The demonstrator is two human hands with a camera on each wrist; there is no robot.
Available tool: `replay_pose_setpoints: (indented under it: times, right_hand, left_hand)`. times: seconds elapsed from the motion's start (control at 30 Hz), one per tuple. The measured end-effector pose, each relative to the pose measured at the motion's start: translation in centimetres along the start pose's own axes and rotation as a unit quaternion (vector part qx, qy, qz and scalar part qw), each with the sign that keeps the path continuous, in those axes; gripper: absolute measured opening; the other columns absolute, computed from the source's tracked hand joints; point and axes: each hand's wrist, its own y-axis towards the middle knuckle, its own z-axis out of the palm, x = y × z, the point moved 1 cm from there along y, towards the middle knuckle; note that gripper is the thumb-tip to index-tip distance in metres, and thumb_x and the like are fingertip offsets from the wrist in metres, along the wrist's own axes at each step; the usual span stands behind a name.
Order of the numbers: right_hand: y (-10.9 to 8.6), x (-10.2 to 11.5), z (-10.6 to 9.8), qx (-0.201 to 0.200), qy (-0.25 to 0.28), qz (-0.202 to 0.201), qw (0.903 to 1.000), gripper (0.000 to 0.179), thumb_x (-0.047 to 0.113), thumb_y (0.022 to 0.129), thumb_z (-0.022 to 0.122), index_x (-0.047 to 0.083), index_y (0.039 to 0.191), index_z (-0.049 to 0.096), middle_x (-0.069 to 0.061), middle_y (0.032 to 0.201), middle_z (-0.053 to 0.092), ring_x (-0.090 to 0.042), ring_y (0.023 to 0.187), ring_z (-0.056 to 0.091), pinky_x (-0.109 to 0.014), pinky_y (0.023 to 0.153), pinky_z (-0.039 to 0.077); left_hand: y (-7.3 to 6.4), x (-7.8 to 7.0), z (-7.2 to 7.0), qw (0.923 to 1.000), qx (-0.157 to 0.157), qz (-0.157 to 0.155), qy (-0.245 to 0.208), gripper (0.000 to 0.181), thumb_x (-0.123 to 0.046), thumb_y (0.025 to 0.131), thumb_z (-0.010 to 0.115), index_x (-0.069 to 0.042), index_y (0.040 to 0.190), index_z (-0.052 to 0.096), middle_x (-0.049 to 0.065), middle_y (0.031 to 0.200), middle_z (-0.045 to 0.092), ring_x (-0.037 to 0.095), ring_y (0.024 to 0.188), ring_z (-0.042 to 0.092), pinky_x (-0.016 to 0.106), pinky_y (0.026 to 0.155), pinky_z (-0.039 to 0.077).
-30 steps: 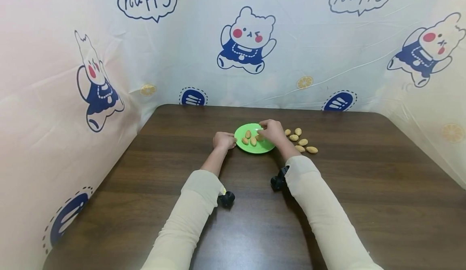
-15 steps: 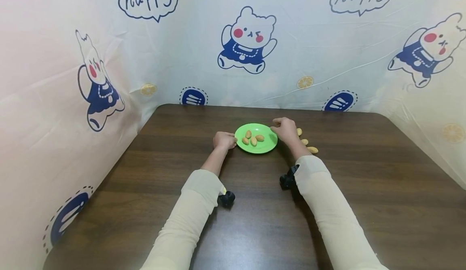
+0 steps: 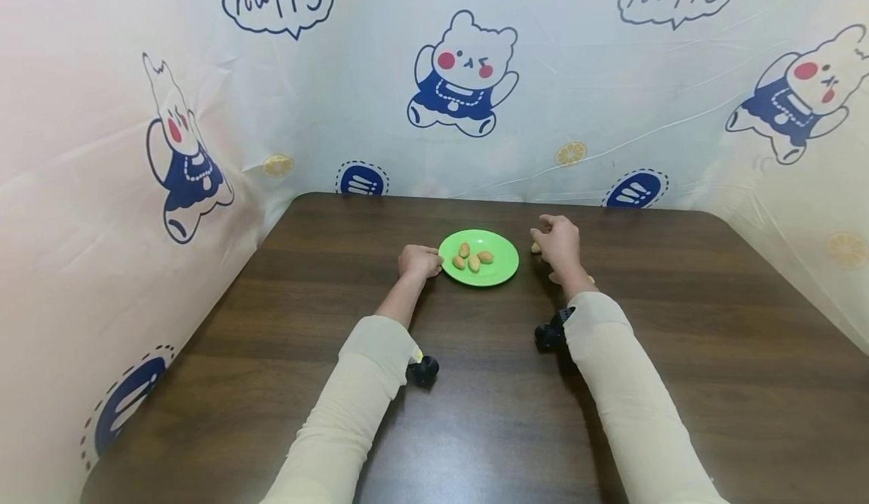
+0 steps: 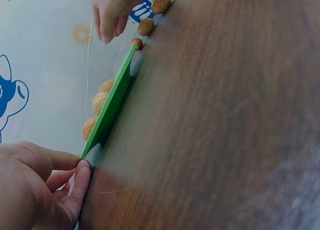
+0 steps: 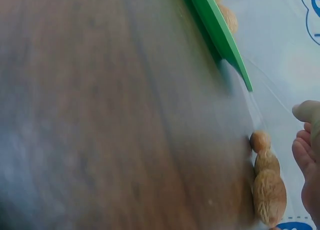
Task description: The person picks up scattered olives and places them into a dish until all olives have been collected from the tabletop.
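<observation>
My left hand (image 3: 419, 262) pinches the left rim of a green plate (image 3: 501, 266) between thumb and fingers; the left wrist view shows the plate edge-on with that rim between them. Several tan, oval nuts with rough shells (image 3: 474, 263) lie on the plate. To the right of the plate, my right hand (image 3: 560, 241) hovers over more nuts, its thumb and fingers apart and holding nothing visible. One loose nut (image 3: 535, 248) shows just beside its fingertips. In the right wrist view, loose nuts (image 5: 270, 195) sit in a row on the table below the hand (image 5: 309, 145); others are hidden behind it.
The brown wooden table (image 3: 305, 278) runs back to a printed cloth backdrop (image 3: 462, 164), which also rises along the left side. A small black camera hangs at each wrist, the left one (image 3: 424, 372) close above the tabletop.
My right hand has moved right, from over the plate to above the loose nuts. Before that it was at a nut on the plate's right part, which now lies uncovered there. My left hand stays at the rim.
</observation>
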Motion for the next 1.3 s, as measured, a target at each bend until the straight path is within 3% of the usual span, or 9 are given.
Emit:
replay_pose_setpoints:
  times: [0.23, 0.4, 1.3]
  right_hand:
    - [0.2, -1.0, -0.6, -0.076, 0.01, 0.003, 0.9971, 0.039, 0.018, 0.089, 0.062, 0.001, 0.124, 0.058, -0.018, 0.115, 0.055, -0.03, 0.107, 0.053, -0.042, 0.086, 0.048]
    - [0.1, -1.4, -0.9, -0.092, 0.024, 0.027, 0.9951, 0.04, 0.017, 0.089, 0.062, 0.0, 0.125, 0.057, -0.019, 0.117, 0.054, -0.031, 0.108, 0.052, -0.043, 0.088, 0.047]
    - [-0.5, -2.0, -1.3, -0.023, -0.023, 0.132, 0.9907, 0.043, 0.021, 0.09, 0.059, -0.002, 0.126, 0.055, -0.02, 0.124, 0.055, -0.037, 0.113, 0.046, -0.043, 0.099, 0.038]
  left_hand:
    - [0.0, 0.0, 0.0, 1.0, 0.0, -0.002, -0.001, 0.02, -0.003, 0.081, 0.068, -0.006, 0.1, 0.073, 0.009, 0.087, 0.07, 0.007, 0.055, 0.058, 0.017, 0.053, 0.053]
    - [0.1, 0.0, 0.0, 1.0, 0.001, 0.0, 0.0, 0.02, -0.003, 0.081, 0.068, -0.006, 0.1, 0.073, 0.009, 0.087, 0.07, 0.007, 0.054, 0.057, 0.017, 0.053, 0.052]
    - [0.0, 0.0, 0.0, 1.0, -0.001, -0.001, 0.001, 0.02, -0.003, 0.081, 0.068, -0.007, 0.1, 0.073, 0.008, 0.083, 0.07, 0.007, 0.053, 0.058, 0.017, 0.052, 0.052]
